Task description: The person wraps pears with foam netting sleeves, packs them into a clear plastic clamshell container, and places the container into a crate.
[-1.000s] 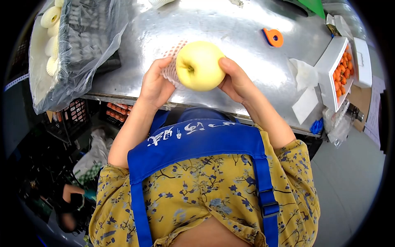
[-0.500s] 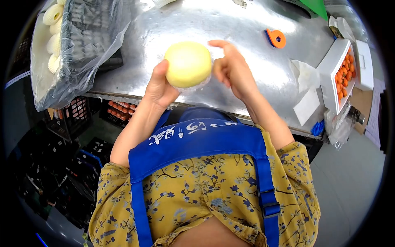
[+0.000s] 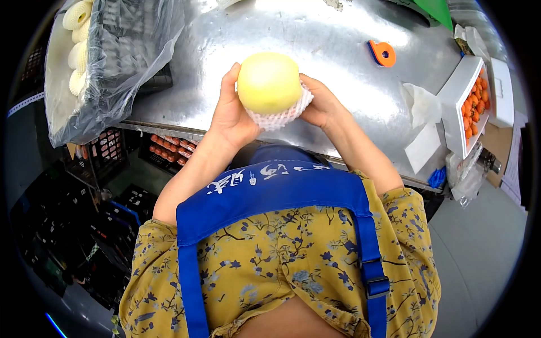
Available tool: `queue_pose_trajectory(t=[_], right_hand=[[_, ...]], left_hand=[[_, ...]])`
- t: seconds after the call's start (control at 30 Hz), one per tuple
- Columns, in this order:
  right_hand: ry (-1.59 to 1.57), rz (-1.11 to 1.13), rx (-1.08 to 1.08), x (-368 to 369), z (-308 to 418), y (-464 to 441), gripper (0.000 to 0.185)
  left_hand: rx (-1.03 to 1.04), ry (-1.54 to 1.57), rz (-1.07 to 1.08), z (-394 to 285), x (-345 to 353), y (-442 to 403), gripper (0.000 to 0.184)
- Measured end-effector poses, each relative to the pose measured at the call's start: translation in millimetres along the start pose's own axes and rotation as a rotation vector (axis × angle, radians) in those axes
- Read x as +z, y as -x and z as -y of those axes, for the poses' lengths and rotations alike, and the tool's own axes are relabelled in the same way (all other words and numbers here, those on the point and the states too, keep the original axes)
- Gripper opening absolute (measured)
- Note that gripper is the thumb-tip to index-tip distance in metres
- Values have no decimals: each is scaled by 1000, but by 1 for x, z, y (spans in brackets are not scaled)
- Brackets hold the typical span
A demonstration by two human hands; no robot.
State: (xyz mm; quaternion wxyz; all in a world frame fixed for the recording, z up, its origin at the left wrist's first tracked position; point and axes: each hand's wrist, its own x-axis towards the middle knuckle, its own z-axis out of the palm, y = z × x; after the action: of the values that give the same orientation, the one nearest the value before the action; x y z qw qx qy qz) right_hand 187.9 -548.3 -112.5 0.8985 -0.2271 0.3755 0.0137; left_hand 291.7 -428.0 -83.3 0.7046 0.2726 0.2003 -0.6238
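Left hand (image 3: pixel 235 115) and right hand (image 3: pixel 321 102), fingers half-curled, grip a big round yellow fruit (image 3: pixel 269 81) between them, white foam netting (image 3: pixel 277 119) underneath!

Showing pale yellow on the fruit (image 3: pixel 269 81), white lattice on the foam net (image 3: pixel 279 118), white characters over blue on the apron (image 3: pixel 282 194), navy-and-grey sprigs across mustard on the shirt (image 3: pixel 253 248), orange and blue on the ringed item (image 3: pixel 390 60), silver on the tabletop (image 3: pixel 338 73)

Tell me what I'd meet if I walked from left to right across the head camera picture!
Pale foam nets → left hand → big yellow fruit → right hand → orange ring-shaped thing → crumpled white sheet → little orange fruits.
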Motion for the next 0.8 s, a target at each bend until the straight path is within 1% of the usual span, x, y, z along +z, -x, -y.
queue_pose_trajectory(t=[0.1, 0.13, 0.2, 0.3, 0.37, 0.4, 0.47, 0.5, 0.57, 0.6, 0.63, 0.7, 0.73, 0.77, 0.8], right_hand=[[285, -150, -77, -15, 10, -10, 24], [288, -126, -101, -19, 17, -9, 17], [425, -111, -274, -22, 22, -11, 17], [606, -151, -500, -13, 26, -7, 12], [768, -175, -652, -13, 24, -7, 10], [814, -204, -675, -11, 23, -5, 10], [908, -259, -720, -5, 21, 2, 12], [984, -252, -785, 1, 16, 5, 15], [1142, -234, -956, 13, 9, 13, 20], [1176, -180, -897, 14, 9, 18, 24], [1215, -123, -839, 13, 9, 22, 29], [1086, -89, -1017, 15, 7, 22, 45], [1059, -68, -918, 14, 4, 17, 66], [958, -60, -825, 12, 2, 8, 71], [856, -54, -728, 11, -3, -3, 75]], left_hand=[[6, -19, -41, -1, 5, -2, 63], [14, -36, -47, 0, 5, -3, 62], [30, -72, -57, 1, 4, -3, 60], [136, -320, -123, 6, 5, -3, 60], [216, -419, -90, 4, -9, -12, 61], [255, -469, -72, 4, -14, -16, 62], [400, -595, -125, 8, -16, -18, 63], [476, -656, -152, 10, -15, -18, 65], [466, -680, -249, 11, -12, -18, 66], [517, -698, -227, 12, -17, -20, 67], [560, -652, -231, 13, -22, -23, 66], [616, -646, -225, 8, -12, -16, 65], [642, -674, -212, 7, -12, -17, 63], [663, -703, -202, 7, -14, -20, 60], [604, -659, -145, 2, -14, -21, 64]])
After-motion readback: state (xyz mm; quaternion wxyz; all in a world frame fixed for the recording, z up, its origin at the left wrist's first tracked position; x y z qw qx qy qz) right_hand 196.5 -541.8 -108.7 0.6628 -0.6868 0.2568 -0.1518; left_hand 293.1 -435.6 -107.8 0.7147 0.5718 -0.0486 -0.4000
